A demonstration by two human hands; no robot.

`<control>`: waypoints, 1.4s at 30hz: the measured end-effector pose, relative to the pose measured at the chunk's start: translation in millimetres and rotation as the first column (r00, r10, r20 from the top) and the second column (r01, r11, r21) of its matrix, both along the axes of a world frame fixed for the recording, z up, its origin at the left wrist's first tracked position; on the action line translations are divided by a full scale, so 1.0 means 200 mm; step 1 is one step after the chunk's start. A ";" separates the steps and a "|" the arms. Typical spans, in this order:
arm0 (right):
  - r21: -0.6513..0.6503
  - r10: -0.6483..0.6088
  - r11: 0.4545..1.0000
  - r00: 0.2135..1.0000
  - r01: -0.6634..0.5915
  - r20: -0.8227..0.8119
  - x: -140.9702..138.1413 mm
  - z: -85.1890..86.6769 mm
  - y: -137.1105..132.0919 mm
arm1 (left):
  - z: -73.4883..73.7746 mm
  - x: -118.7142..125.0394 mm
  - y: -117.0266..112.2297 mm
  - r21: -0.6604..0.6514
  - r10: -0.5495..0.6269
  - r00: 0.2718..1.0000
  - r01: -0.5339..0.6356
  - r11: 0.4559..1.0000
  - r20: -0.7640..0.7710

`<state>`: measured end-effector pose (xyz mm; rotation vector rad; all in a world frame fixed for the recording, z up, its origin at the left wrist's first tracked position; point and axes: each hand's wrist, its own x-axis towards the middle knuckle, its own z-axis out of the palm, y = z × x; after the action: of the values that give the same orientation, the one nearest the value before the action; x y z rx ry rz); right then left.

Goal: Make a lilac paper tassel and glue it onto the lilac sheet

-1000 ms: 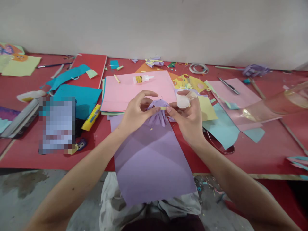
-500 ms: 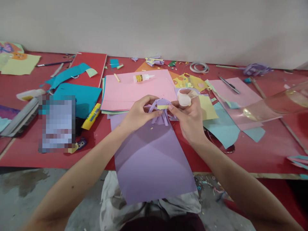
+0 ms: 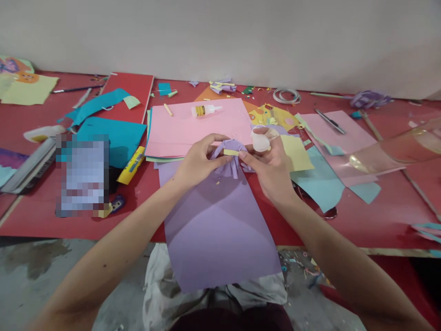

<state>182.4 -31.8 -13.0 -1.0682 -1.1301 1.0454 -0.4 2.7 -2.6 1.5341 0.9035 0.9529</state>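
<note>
My left hand point(image 3: 198, 162) is closed on a purple fringed paper piece point(image 3: 225, 170), its thumb lying along the lower side. Across the middle of that piece runs a short pale yellow paper strip point(image 3: 231, 152). With thumb and fingertips, my right hand point(image 3: 270, 168) pinches the strip's right end. A white rounded object point(image 3: 261, 141) also sits among the right hand's fingers; its kind is unclear. Below both hands, a large purple paper sheet point(image 3: 217, 230) hangs over the table edge towards my lap. The fingertips behind the fringed piece are hidden.
Pink paper sheets point(image 3: 168, 128) carry a small glue bottle point(image 3: 203, 110). To the left lie a yellow glue stick point(image 3: 131, 165) and blue paper point(image 3: 127, 138). Light-blue paper point(image 3: 320, 184), a pen point(image 3: 330, 121) and a clear tube point(image 3: 389, 149) are on the right of the red table point(image 3: 138, 220).
My right fingers and the white object have shifted slightly left, and the fringed piece has tilted a little. Both hands keep their hold.
</note>
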 end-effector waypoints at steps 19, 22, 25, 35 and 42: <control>-0.010 0.013 1.000 1.000 -0.012 0.014 0.00 0.01 0.00 | 0.01 0.01 0.01 0.085 0.019 0.999 -0.016 0.996 -0.027; -0.028 0.008 1.000 1.000 -0.008 0.006 0.00 0.02 0.00 | 0.01 0.01 0.00 0.090 0.031 0.999 -0.028 0.996 -0.027; -0.029 0.004 1.000 1.000 -0.005 -0.011 0.00 0.02 0.00 | 0.01 0.01 0.00 0.096 0.054 0.998 -0.049 0.994 -0.045; -0.009 -0.015 1.000 1.000 0.015 0.001 -0.01 0.02 -0.01 | 0.01 0.02 -0.01 0.076 0.090 0.995 -0.086 0.993 -0.049; 0.029 -0.007 1.000 0.999 0.006 0.042 -0.01 0.03 -0.01 | 0.02 0.03 -0.02 0.095 0.097 0.995 -0.094 0.991 -0.024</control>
<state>180.2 -33.9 -8.0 -1.0747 -1.1711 1.0030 4.9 -1.2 1.0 1.5988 0.9716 1.0577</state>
